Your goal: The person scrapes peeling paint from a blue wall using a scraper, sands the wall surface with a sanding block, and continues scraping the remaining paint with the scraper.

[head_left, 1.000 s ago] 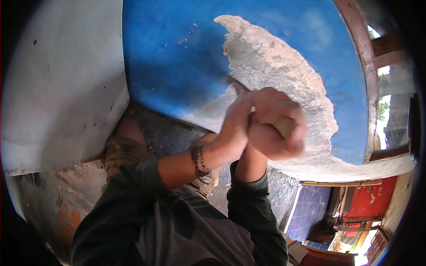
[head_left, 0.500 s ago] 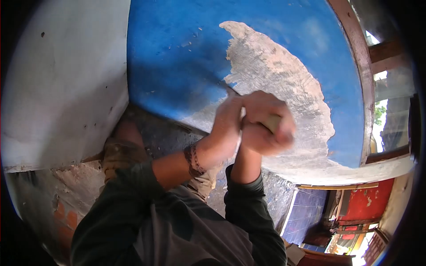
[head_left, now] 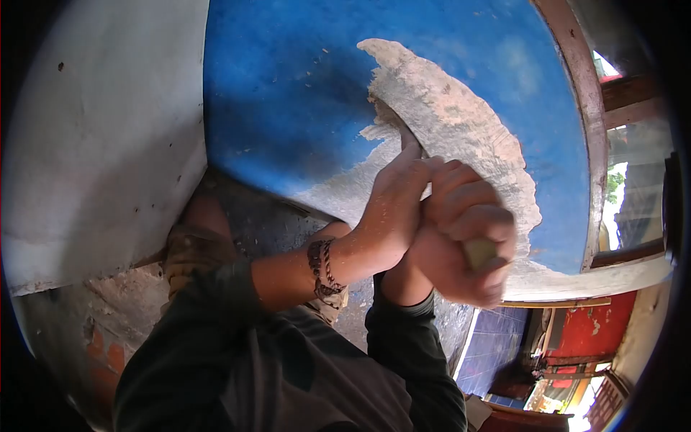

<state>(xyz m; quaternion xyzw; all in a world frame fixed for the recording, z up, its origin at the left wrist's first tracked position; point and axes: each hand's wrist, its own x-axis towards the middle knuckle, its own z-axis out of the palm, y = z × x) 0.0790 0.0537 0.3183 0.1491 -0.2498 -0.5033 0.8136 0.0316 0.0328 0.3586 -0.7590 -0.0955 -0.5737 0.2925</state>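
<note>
My right hand is wrapped round the pale handle of a scraping tool, whose butt shows at the fist. Against it, my left hand, with a dark braided bracelet at the wrist, grips the tool's front part; one finger lies along the dark blade. The blade is at the left edge of a bare, scratched patch in the blue wall. Most of the tool is hidden by my hands.
A whitish wall stands at the left. My legs show below, above a worn grey floor. At the right are a wooden window frame, a blue tiled surface and a red panel.
Both hands have shifted right, the right one also downward. More of the blade now shows beside the patch's left edge. The grip on the tool looks unchanged.
</note>
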